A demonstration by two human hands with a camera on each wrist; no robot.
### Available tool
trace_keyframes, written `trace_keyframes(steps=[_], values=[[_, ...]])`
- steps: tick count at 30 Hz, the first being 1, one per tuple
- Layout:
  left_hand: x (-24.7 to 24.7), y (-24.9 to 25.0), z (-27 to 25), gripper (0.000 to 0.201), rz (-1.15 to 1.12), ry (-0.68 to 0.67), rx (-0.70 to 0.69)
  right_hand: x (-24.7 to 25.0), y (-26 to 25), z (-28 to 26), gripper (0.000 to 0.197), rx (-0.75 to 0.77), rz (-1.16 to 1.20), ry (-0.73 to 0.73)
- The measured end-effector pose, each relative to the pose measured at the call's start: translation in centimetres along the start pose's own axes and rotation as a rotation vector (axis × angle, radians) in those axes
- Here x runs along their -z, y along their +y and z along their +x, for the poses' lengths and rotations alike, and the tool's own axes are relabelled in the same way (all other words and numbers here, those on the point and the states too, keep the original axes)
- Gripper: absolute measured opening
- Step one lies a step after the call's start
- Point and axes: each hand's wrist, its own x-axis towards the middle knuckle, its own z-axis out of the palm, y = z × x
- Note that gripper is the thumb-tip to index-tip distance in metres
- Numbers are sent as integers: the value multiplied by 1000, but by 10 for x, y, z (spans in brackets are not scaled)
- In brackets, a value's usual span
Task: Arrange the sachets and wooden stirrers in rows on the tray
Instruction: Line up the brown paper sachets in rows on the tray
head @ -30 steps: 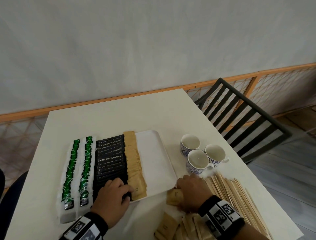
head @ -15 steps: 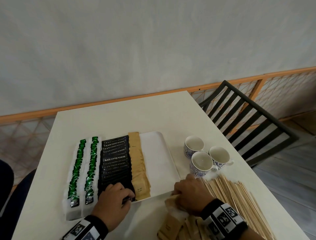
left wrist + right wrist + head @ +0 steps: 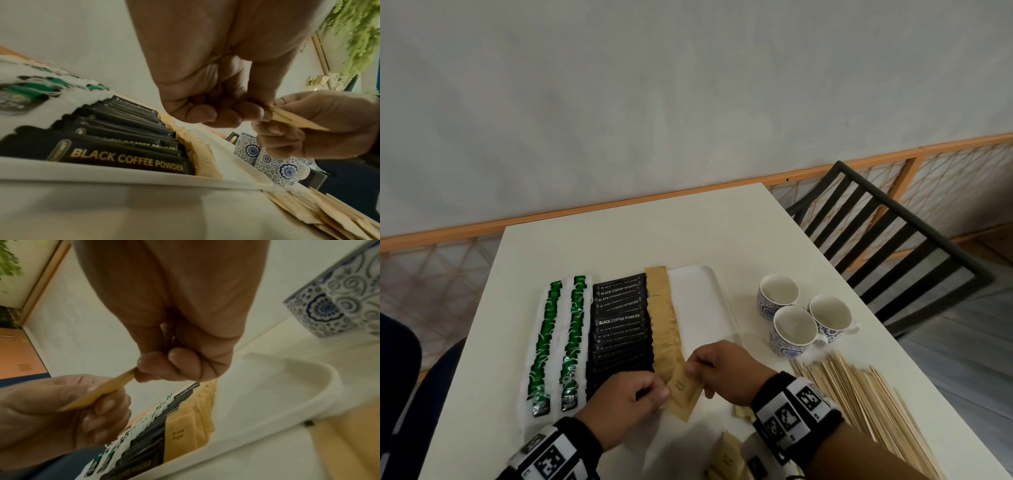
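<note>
A white tray (image 3: pixel 698 301) holds two rows of green sachets (image 3: pixel 575 329), a row of black coffee sachets (image 3: pixel 619 329) and a row of brown sachets (image 3: pixel 662 322). Both hands hold a thin stack of brown sachets (image 3: pixel 683 389) just above the tray's near edge. My left hand (image 3: pixel 664 390) pinches its left side (image 3: pixel 292 120), and my right hand (image 3: pixel 693 366) pinches its far right edge (image 3: pixel 102 389). The tray's right part is bare. Wooden stirrers (image 3: pixel 859 401) lie in a heap on the table to the right.
Three blue-patterned cups (image 3: pixel 794 325) stand right of the tray, just beyond the stirrers. Loose brown sachets (image 3: pixel 726 455) lie on the table near the front edge. A black slatted chair (image 3: pixel 893 240) stands at the table's right side.
My right hand came left from the loose pile with brown sachets. My left hand lifted off the black row and took hold of them too.
</note>
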Motion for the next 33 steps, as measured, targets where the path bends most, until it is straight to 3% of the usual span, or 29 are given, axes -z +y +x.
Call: trace_keyframes(steps=[5, 7, 9, 11, 13, 15, 17, 21, 27, 33], values=[[0, -4, -2, 23, -52, 133, 35, -16, 7, 7, 16, -63, 585, -31], [-3, -9, -1, 24, -5, 172, 20, -23, 12, 11, 15, -81, 632, -29], [-6, -19, 1, 27, 207, 159, -41, -25, 18, 16, 14, -97, 554, 50], [-9, -32, 4, 35, 556, 162, -150, -24, 25, 22, 17, -114, 377, 166], [-11, -36, 5, 23, 793, 138, -215, -19, 31, 25, 21, -119, 163, 236], [-15, -34, 7, 19, 971, 133, -283, -16, 36, 25, 14, -105, 42, 234], [-16, -35, 8, 23, 1006, 131, -320, -17, 39, 25, 4, -95, 14, 194], [-16, -37, 13, 27, 988, 156, -329, -24, 42, 29, 25, -99, 7, 162], [-13, -35, 21, 24, 960, 189, -316, -32, 36, 39, 27, -127, -34, 176], [-12, -46, 24, 21, 778, 273, -286, -34, 29, 45, 34, -187, -70, 190]])
